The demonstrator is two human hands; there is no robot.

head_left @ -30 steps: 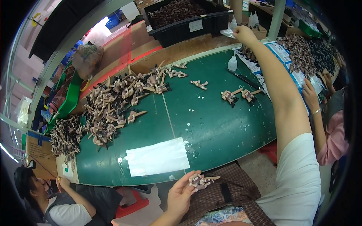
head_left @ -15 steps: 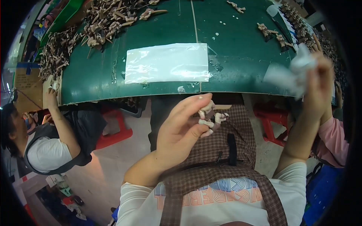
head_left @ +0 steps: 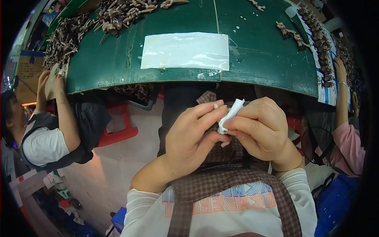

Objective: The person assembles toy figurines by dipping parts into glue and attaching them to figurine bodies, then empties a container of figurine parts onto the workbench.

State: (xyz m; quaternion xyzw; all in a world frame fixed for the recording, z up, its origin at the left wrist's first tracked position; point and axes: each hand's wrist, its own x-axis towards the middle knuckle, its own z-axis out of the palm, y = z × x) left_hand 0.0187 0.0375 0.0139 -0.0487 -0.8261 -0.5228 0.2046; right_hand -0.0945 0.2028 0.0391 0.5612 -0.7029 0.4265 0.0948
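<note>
Lower middle of the frame: large outlined lettering (head_left: 221,200) in blue and orange crosses the white shirt (head_left: 241,221). Upper left: rows of dark print (head_left: 27,69) on the brown carton (head_left: 31,83), apparently too small to read.

figurine (head_left: 216,106): mostly hidden by left hand (head_left: 189,134), white material (head_left: 232,114) | figure heap (head_left: 118,15): cut by top edge

Green flat tabletop (head_left: 272,51): smooth, half-glossy, scuffed along near edge. White rectangular plastic-looking sheet (head_left: 185,52) by surface's near edge: glossy, creased. White folded strip (head_left: 232,114), cloth or paper, cannot tell which: matt. Brown-and-pale figurine pile (head_left: 68,38) at surface's left edge: plastic-looking, knobbly. Brown checked cloth apron (head_left: 227,179): matt, woven.
</note>
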